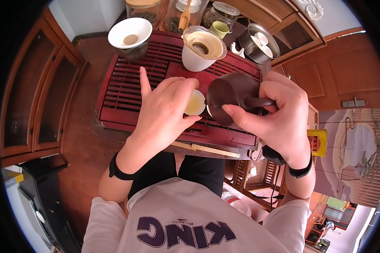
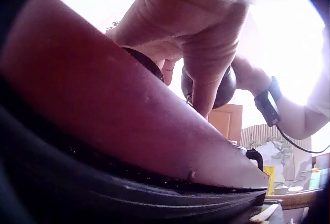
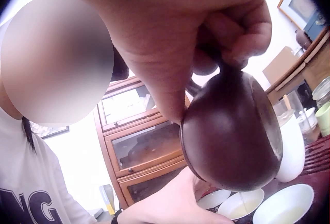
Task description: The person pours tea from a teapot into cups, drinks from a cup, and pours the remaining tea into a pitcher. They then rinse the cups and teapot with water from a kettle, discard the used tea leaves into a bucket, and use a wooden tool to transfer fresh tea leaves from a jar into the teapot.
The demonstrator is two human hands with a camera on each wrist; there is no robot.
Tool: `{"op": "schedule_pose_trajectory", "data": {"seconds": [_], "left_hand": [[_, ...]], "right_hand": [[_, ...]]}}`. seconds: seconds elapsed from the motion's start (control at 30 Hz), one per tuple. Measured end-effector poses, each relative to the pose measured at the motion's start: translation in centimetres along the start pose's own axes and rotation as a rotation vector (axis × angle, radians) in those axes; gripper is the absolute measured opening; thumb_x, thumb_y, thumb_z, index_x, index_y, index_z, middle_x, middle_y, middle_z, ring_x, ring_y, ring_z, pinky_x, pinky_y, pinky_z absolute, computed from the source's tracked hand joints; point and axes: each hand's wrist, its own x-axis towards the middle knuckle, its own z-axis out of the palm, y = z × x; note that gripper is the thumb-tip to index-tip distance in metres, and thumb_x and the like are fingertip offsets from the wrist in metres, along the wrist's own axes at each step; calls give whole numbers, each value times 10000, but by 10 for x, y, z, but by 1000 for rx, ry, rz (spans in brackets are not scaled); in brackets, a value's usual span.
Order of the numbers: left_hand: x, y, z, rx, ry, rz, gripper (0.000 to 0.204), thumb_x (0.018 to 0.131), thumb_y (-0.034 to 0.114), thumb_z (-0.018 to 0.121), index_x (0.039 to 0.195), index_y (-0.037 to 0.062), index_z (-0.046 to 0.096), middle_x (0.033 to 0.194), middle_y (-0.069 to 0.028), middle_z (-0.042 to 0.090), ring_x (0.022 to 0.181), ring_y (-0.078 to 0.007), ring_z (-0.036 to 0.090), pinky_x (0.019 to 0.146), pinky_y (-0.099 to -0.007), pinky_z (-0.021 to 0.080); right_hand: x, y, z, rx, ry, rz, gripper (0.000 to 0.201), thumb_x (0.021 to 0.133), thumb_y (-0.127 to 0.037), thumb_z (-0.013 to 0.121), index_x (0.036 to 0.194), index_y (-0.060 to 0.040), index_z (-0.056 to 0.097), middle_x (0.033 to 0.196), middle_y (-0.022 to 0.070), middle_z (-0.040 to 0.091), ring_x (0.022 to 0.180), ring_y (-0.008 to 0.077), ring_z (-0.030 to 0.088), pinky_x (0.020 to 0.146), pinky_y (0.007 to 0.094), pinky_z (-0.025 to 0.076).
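My right hand (image 1: 285, 114) grips the loop handle of a dark brown clay teapot (image 1: 234, 90), its thumb laid against the body. The teapot is tipped low over the small white cups, and in the right wrist view a thin stream falls from it into a white cup (image 3: 241, 203). Beside that stands another white cup (image 3: 283, 207), and a third is partly hidden near the left hand. In the head view my left hand (image 1: 164, 103) has thumb and forefinger on opposite sides of a white cup (image 1: 195, 103) holding pale yellow tea, pinching it at the rim.
Beneath the cups is a red slatted tea tray (image 1: 156, 48). On it stand a white pitcher (image 1: 196, 61) topped by a strainer and a glass vessel (image 1: 133, 52) under a white bowl. Jars of dark leaves (image 1: 147, 14) and a metal pot (image 1: 257, 42) sit behind.
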Motion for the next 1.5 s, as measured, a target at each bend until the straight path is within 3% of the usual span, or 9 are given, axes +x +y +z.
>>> {"op": "schedule_pose_trajectory", "data": {"seconds": [0.17, 0.6, 0.67, 0.73, 0.87, 0.93, 1.0, 1.33, 1.5], "left_hand": [[-3, -3, -2, -11, -103, 22, 706, 641, 182, 899, 1256, 93, 564, 1079, -52, 638, 1126, -253, 610, 1168, -618, 270], [21, 28, 12, 95, -260, 75, 870, 619, 270, 905, 1368, 22, 539, 1186, -120, 640, 1160, -286, 606, 1143, -495, 365], [22, 28, 13, 114, -274, 67, 821, 622, 270, 904, 1329, 22, 568, 1168, -116, 647, 1142, -281, 613, 1141, -497, 364], [22, 28, 15, 132, -291, 58, 772, 625, 270, 902, 1291, 23, 598, 1150, -112, 655, 1125, -277, 619, 1139, -500, 363], [22, 28, 18, 170, -326, 45, 612, 641, 250, 894, 1163, 39, 657, 1089, -87, 676, 1104, -257, 628, 1161, -561, 302], [22, 26, 19, 176, -323, 46, 571, 645, 241, 892, 1135, 49, 668, 1066, -79, 683, 1103, -251, 629, 1167, -585, 278], [19, 24, 25, 88, -169, 80, 381, 638, 207, 894, 913, 52, 680, 865, -56, 662, 956, -237, 646, 1161, -632, 271], [18, 22, 26, 95, -143, 101, 390, 641, 214, 891, 933, 55, 687, 902, -50, 670, 1068, -253, 627, 1153, -691, 220], [14, 20, 20, 121, -160, 101, 503, 661, 223, 888, 1080, 31, 685, 1086, -110, 651, 1183, -302, 587, 1174, -649, 226]], "right_hand": [[-8, 8, -1, -25, 16, 29, 427, 578, -268, 926, 572, -39, 566, 570, 47, 489, 496, 212, 491, 446, 325, 372], [-23, 16, -7, -63, 19, 95, 409, 598, -256, 926, 588, -24, 589, 583, 52, 494, 494, 206, 494, 450, 321, 369], [-25, 17, -7, -75, 18, 94, 408, 597, -258, 927, 591, -25, 592, 588, 52, 499, 494, 206, 500, 450, 321, 374], [-28, 18, -6, -56, 36, 110, 548, 624, -234, 920, 570, -18, 420, 604, 22, 347, 536, 149, 334, 488, 320, 244], [-29, 19, -8, -62, 50, 103, 547, 624, -241, 920, 569, -18, 424, 606, 21, 353, 531, 148, 331, 487, 319, 245], [-29, 18, -10, -97, 44, 84, 411, 595, -255, 932, 604, -27, 591, 604, 52, 516, 504, 202, 521, 454, 317, 394], [-29, 18, -11, -106, 46, 73, 413, 594, -253, 932, 605, -26, 587, 603, 51, 515, 505, 202, 520, 454, 316, 393], [-29, 15, -12, -93, 32, 57, 410, 605, -247, 925, 595, -37, 574, 608, 45, 501, 515, 201, 511, 457, 323, 388], [-28, 14, -12, -102, 12, 59, 405, 609, -244, 922, 593, -40, 573, 609, 44, 499, 514, 205, 511, 457, 325, 389]]}}
